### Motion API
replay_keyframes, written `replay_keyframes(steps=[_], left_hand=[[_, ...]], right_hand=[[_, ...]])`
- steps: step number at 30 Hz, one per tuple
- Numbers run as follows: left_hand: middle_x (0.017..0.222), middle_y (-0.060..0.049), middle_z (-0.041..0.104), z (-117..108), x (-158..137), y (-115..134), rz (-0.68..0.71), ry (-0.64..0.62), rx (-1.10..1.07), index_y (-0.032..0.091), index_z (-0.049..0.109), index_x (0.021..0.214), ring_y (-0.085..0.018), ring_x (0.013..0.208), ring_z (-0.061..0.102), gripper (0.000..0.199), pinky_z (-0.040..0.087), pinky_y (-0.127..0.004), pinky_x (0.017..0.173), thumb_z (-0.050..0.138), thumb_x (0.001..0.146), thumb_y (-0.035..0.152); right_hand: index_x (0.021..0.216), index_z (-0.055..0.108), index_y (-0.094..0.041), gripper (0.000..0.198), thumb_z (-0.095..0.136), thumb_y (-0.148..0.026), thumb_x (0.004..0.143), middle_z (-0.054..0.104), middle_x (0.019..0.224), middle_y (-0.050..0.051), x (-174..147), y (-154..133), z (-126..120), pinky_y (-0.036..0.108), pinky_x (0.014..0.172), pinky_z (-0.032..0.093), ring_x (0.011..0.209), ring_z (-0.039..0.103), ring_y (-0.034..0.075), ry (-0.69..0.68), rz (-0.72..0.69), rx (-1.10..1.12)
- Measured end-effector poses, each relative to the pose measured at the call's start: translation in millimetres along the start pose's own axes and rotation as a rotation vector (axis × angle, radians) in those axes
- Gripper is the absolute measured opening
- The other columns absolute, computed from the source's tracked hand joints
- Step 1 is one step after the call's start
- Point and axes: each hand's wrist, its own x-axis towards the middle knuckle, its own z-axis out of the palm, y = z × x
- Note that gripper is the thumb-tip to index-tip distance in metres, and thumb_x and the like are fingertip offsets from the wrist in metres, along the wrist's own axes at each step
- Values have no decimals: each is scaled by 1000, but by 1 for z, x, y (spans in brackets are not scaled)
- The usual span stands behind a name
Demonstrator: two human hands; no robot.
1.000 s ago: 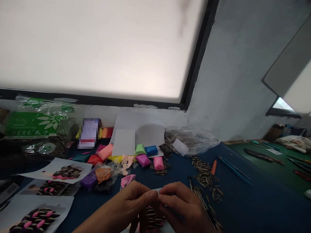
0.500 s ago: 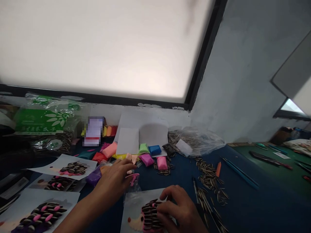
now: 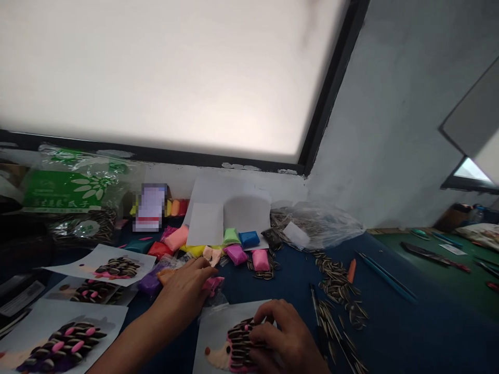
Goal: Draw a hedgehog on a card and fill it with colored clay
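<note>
My left hand point(image 3: 189, 285) reaches over the table with its fingers bent down and closed on a lump of pink modelling clay point(image 3: 214, 285) lying on clear wrapping. The fingertips are partly hidden. My right hand point(image 3: 288, 335) is closed, its bent fingers bunched over a hedgehog picture; whatever is between the fingertips is out of sight. On the white sheet point(image 3: 206, 327) the hedgehog has a cream clay face point(image 3: 219, 356), a brown nose, a black eye and a pink-edged body covered in striped sunflower seeds point(image 3: 238, 340). The hand covers its right part.
Other hedgehog pictures point(image 3: 113, 314) lie at left. Packets of coloured clay, one blue point(image 3: 248, 239), stand behind my hands. Loose sunflower seeds point(image 3: 335, 280), a pen point(image 3: 314, 301) and blue tweezers point(image 3: 390, 279) lie at right. A green seed bag point(image 3: 70, 189) and a phone point(image 3: 151, 208) are at the back.
My left fingers have come down onto the pink clay and now cover more of it. My right hand has shifted slightly left over the hedgehog, with its fingers bunched closer.
</note>
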Motion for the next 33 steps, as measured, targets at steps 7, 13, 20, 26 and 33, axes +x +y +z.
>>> replay_keyframes(steps=[7,13,20,26,33], left_hand=[[122,-13,66,-4,0,6,-20,-48,28,17,75,111,-31,118,60,36,47,-41,98,55,86,1],[123,-12,65,-2,0,3,-8,-40,22,17,74,112,-31,119,59,37,47,-43,98,54,86,1],[119,-12,66,1,2,2,-5,-30,18,17,73,102,-31,114,60,32,46,-43,95,53,84,0],[103,-11,65,-1,-1,1,4,36,-46,16,66,88,-27,97,63,21,46,-36,79,46,90,9],[76,-4,66,-17,0,3,-13,52,-459,21,58,74,-23,74,62,20,45,-31,65,52,83,38]], right_hand=[[90,60,-21,14,62,-8,88,59,99,6,0,3,2,30,69,44,80,56,19,38,-38,5],[98,61,-21,22,52,-3,88,58,99,7,1,2,0,32,70,45,80,56,19,34,-22,4],[84,60,-20,37,48,8,63,58,101,6,0,2,-8,29,66,40,79,53,19,-29,-22,-83],[83,59,-21,32,48,6,69,59,99,6,1,-1,-10,29,66,41,78,55,19,-7,-39,-78],[101,58,-23,24,47,-4,91,61,94,6,3,3,-6,28,68,44,83,60,20,90,82,69]])
